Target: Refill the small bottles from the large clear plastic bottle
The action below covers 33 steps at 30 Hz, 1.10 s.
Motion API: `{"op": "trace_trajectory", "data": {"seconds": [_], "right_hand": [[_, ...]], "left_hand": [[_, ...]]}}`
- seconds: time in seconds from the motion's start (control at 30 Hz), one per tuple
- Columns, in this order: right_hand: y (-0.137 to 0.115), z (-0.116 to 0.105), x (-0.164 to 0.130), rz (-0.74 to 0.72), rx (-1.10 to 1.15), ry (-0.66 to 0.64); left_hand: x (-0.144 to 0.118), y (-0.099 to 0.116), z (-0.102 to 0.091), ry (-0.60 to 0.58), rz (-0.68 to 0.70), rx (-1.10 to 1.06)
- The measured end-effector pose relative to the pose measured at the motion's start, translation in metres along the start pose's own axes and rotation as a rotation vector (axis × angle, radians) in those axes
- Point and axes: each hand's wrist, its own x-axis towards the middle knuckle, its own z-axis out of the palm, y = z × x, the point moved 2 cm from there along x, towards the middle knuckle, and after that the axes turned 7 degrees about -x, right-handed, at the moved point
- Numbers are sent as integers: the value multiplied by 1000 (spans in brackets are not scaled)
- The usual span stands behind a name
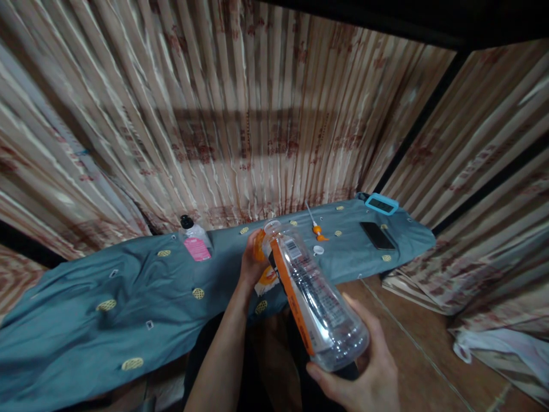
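Pleated beige curtains with reddish-brown floral prints point(257, 86) rise behind and around everything, with black poles point(422, 120) crossing them on the right. In front runs a long tabletop point(171, 297) draped in wrinkled blue-grey cloth with yellow oval patterns. Brown tiled floor point(412, 343) shows at lower right, and a crumpled white bag-like sheet point(506, 352) lies against the curtains at the right edge.

A large clear plastic bottle with an orange-and-white label point(319, 303) is held aslant above the tabletop's near edge, its mouth toward the upper left and its base toward the lower right. The right hand point(369, 366) is clamped around the base. The left hand point(249, 263), at the bottle's mouth, has its fingers closed around an orange translucent object point(259, 247); whether that touches the mouth is unclear.

On the tabletop's left half stands a clear bottle with a pink label and black pump top point(196, 240). On the right lie a black rectangular phone point(377, 236) and, beyond it near the curtain, a light-blue-framed device with a dark screen point(381, 203). Nearer the middle lies an orange pump head with a thin pale tube point(317, 230), and just in front of it a small white cup-like piece point(318, 250).
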Motion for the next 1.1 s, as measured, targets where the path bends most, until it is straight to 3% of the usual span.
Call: {"op": "trace_trajectory", "data": {"seconds": [0.33, 0.53, 1.1], "right_hand": [[8, -2, 0, -45, -12, 18], [7, 0, 1, -7, 11, 7], [2, -6, 5, -97, -82, -39]], "left_hand": [[-1, -18, -3, -23, 100, -31], [-1, -18, -5, -14, 190, 48], [0, -11, -6, -17, 167, 126]]}}
